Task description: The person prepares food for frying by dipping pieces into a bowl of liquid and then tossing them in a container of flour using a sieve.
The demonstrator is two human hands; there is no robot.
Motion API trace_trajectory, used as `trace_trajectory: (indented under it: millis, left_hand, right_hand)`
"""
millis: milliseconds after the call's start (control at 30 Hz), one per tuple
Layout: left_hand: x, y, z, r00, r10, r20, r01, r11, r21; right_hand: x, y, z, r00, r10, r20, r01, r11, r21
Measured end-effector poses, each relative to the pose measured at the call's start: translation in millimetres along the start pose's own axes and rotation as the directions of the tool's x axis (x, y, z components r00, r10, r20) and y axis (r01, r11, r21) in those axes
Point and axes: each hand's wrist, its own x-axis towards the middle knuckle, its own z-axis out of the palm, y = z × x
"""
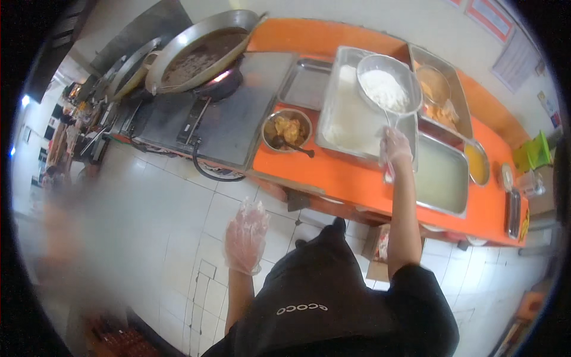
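Observation:
My right hand [395, 145], in a clear plastic glove, grips the handle of a round strainer [417, 85] with white flour [383, 87] in it. The strainer is above a large metal tray [328, 129] holding more flour. My left hand [246, 232], gloved too and dusted white, hangs over the floor with its fingers extended and nothing in it. To the left of the flour tray stands a metal bowl [265, 134] of battered pieces [286, 129] with a dark spoon [296, 145]. A tray of pale liquid [439, 174] lies on the right.
On the left a large wok [156, 80] of dark oil sits over a lit burner [221, 82]. Behind the flour tray are an empty shallow tray [308, 85] and a deep tray [461, 96] with orange crumbs. A bowl of yellow liquid [476, 163] stands at right on the orange counter [357, 178].

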Motion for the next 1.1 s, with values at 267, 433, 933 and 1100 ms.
trace_trajectory:
  millis: [267, 433, 933, 1100]
  left_hand:
    - [0, -7, -4, 0.998, 0.009, 0.067, -0.051, 0.750, 0.660]
    - [6, -3, 10, 0.992, -0.116, -0.046, 0.120, 0.987, 0.106]
    - [-1, -3, 3, 0.998, -0.058, 0.015, -0.003, 0.199, 0.980]
    - [9, -6, -10, 0.998, -0.056, 0.020, 0.049, 0.963, 0.264]
  right_hand:
    - [18, 12, -9, 0.992, -0.121, 0.029, 0.118, 0.988, 0.101]
    - [-11, -14, -3, 0.995, -0.077, 0.068, 0.065, 0.984, 0.166]
    - [8, 4, -26, 0.992, -0.097, 0.086, 0.114, 0.969, -0.219]
    - [-5, -4, 0, 0.999, -0.041, 0.013, 0.038, 0.989, 0.143]
